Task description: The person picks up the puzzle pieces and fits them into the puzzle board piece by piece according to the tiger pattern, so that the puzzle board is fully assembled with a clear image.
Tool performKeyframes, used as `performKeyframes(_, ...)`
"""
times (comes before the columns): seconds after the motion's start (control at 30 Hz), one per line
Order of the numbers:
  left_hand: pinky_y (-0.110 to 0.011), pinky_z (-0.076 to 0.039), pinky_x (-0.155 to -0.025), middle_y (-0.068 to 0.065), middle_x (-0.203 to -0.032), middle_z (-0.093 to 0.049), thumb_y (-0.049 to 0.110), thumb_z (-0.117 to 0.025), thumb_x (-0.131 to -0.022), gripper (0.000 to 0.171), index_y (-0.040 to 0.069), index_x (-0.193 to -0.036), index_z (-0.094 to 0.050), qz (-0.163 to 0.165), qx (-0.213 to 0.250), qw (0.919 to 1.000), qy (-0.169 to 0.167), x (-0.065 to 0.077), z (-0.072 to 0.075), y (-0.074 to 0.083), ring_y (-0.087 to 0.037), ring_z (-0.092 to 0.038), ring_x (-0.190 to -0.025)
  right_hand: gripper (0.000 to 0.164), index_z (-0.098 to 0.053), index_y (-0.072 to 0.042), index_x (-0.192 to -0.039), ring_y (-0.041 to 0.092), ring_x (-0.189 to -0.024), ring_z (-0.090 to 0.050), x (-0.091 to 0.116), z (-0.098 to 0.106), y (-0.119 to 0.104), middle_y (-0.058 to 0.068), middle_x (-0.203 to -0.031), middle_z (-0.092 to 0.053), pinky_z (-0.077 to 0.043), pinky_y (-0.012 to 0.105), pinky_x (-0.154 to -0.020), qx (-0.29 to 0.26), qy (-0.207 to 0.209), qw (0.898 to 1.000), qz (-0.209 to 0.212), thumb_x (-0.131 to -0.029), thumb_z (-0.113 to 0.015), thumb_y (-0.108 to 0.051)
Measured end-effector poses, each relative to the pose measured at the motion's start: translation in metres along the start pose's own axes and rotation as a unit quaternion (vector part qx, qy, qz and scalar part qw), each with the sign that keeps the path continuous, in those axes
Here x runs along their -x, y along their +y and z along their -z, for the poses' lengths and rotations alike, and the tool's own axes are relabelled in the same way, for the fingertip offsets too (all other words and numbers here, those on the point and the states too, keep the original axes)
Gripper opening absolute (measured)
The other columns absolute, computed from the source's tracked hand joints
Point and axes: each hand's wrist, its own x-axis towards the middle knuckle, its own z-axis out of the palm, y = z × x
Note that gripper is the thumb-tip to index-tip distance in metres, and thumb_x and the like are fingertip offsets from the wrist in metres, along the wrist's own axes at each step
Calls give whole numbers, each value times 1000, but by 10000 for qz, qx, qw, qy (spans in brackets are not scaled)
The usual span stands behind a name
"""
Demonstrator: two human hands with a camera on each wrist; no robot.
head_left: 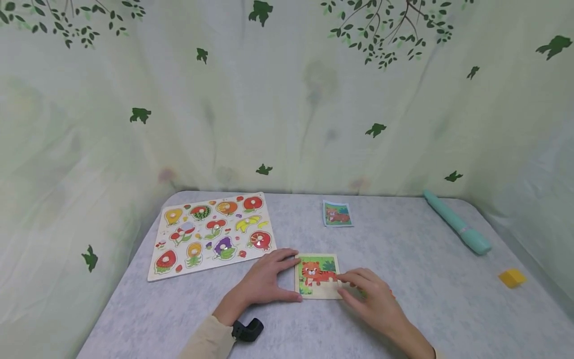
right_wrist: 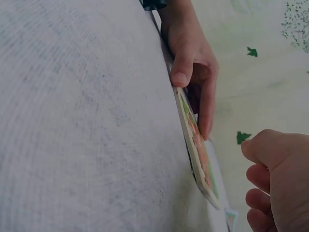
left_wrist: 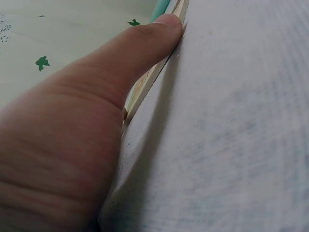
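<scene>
A square wooden tiger puzzle (head_left: pixel 316 264) lies on the table, with bare wood along its lower right. My left hand (head_left: pixel 265 281) grips its left side, thumb at the near edge and fingers at the far corner. In the left wrist view the left thumb (left_wrist: pixel 145 43) presses against the puzzle's pale wooden edge (left_wrist: pixel 153 77). At the right side, my right hand (head_left: pixel 374 296) has its fingertips by the tiger's hind part, index and thumb apart. Bits of orange and green show around that hand, mostly hidden. No piece is visible between its fingers in the right wrist view.
A fruit peg puzzle board (head_left: pixel 211 234) lies to the left. Behind the tiger puzzle is a small tiger picture card (head_left: pixel 338 214). A rolled teal mat (head_left: pixel 457 223) and a yellow block (head_left: pixel 512 278) lie at the right. A patterned curtain (head_left: pixel 287 99) hangs behind the table.
</scene>
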Motion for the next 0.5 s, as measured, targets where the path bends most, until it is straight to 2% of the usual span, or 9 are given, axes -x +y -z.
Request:
performKeyframes(0.23, -55, -35, -119, 5, -160, -44, 71, -78, -77, 89, 23, -150, -57, 12, -9, 10000, -31, 1, 0, 0, -23, -37, -150, 33, -79, -15, -110, 6, -85, -60, 7, 5, 7, -8, -104, -71, -58, 22, -70, 192, -7, 9990, -395, -80, -90, -13)
performKeyframes(0.5, -54, -36, -119, 5, -159, -45, 68, -79, -78, 88, 22, -149, -58, -40, 3, 10000, 15, 1, -1, 1, -22, -38, -149, 38, -77, -15, -115, 8, -84, -61, 10, 15, 19, -6, -106, -71, -58, 22, -68, 321, 172, 9990, -273, -79, -90, -12)
